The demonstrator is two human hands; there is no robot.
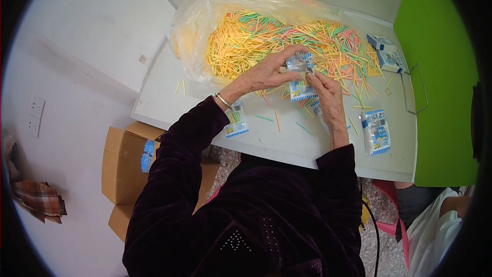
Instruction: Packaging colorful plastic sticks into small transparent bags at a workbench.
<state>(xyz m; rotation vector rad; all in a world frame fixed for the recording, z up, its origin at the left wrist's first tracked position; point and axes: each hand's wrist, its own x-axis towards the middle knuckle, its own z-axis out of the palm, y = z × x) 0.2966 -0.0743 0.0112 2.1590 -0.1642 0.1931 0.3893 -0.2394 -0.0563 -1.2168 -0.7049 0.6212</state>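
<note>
A small blue-and-white printed plastic packet [301,92] is held up between my two hands, over the near edge of a heap of thin coloured sticks [277,38]. My left hand [264,74] grips the packet's left side, thumb across its front and index finger at its top. On the right side, the thumb and fingers of my right hand [329,98] pinch it. The heap, mostly yellow with green and pink, lies in an open clear plastic bag [192,36]. Below my left wrist is a similar packet [236,123] with sticks showing; another packet [316,109] is partly hidden by my right hand.
Loose sticks are scattered over the white table [205,103]. A blue-and-white bundle [375,132] lies right, with more packets [390,61] behind it near a wire stand [421,90]. A green panel [441,82] borders the table. Down left stands an open cardboard box [120,161].
</note>
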